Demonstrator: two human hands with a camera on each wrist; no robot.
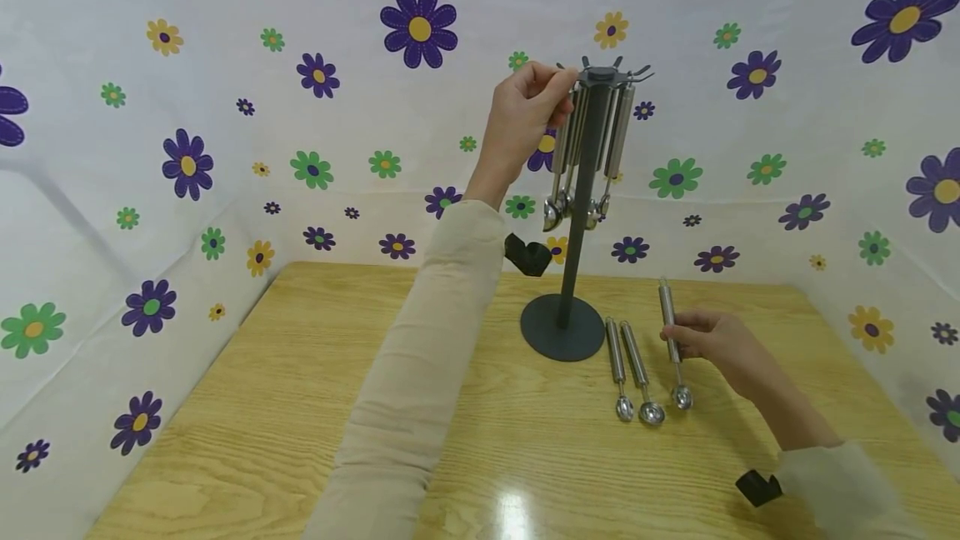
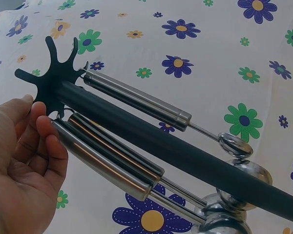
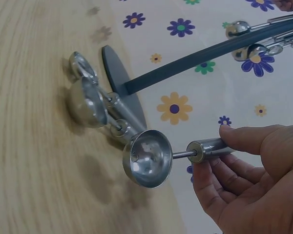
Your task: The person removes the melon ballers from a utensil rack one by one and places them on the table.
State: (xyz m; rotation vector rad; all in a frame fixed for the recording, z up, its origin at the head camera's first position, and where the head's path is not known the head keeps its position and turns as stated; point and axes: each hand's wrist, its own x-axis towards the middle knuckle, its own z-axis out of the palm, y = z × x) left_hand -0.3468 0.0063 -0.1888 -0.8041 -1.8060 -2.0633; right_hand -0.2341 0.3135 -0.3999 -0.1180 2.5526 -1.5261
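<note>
A person's right hand [image 1: 712, 344] curls snugly round the handle of a metal scoop [image 3: 147, 158] near two lying scoops [image 1: 617, 350] on a wooden table [image 1: 300, 390]; the left hand [image 1: 525, 111] pinches the dark rack [image 1: 581, 198] up top, best kept steady.

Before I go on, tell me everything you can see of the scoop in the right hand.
The scoop is silvery, shiny and metal-looking. A thick cylindrical handle runs into a thin neck, which ends in a round, hollow bowl. The right hand pinches the handle. The handle points away from the head camera, bowl end nearer. The bowl appears lifted off the table, to the right of two similar scoops; nothing but the hand visibly touches it.
</note>
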